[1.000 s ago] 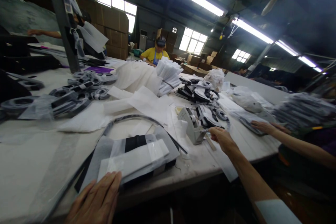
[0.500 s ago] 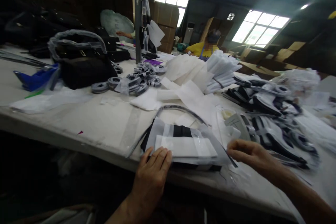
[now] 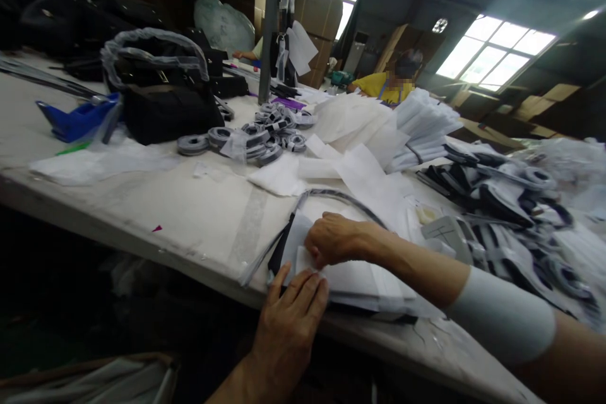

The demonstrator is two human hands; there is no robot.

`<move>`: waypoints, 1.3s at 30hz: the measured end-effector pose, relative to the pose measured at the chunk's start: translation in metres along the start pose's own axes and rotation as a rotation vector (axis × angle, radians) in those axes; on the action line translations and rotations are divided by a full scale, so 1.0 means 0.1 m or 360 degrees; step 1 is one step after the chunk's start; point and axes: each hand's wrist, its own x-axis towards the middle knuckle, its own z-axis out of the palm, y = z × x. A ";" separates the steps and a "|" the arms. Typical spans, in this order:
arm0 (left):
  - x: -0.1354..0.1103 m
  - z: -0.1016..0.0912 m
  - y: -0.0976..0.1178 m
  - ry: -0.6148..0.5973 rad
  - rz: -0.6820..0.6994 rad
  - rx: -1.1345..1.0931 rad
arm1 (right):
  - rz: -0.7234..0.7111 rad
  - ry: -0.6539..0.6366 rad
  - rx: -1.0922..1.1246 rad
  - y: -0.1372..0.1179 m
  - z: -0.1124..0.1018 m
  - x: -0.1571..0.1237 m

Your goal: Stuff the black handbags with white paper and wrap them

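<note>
Near the table's front edge lies a flat black bag (image 3: pixel 279 249) with a plastic-wrapped handle (image 3: pixel 348 196) arching behind it. White paper sheets (image 3: pixel 364 281) cover most of its upper face. My left hand (image 3: pixel 294 309) lies with outstretched fingers on the near left part of the sheets, holding nothing. Just beyond it, my right hand (image 3: pixel 335 238) is closed, its fingers curled down against the white paper. Whether anything is pinched in those fingertips is hidden.
A black handbag (image 3: pixel 170 110) with a wrapped handle stands back left, near a blue object (image 3: pixel 78 120). Rolled grey straps (image 3: pixel 255 139) and white sheets (image 3: pixel 353 126) lie behind the work. Black-and-grey pieces (image 3: pixel 511 240) pile up at right. A person in yellow (image 3: pixel 383 85) is beyond.
My right hand has moved left from the bag's right side onto the paper beside my left hand. The left hand stays on the sheets. The view has shifted slightly.
</note>
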 end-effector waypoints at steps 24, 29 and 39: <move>0.04 0.01 -0.03 -0.0017 0.0014 -0.0056 | 0.0553 0.0980 0.0294 0.15 0.91 -0.36; 0.12 -0.03 -0.08 -0.0105 0.0059 -0.0066 | 0.0771 0.0914 0.0662 0.51 0.80 -1.11; 0.14 -0.03 -0.25 -0.0258 0.0231 -0.0060 | 0.0659 0.0866 0.0575 0.27 1.42 -1.34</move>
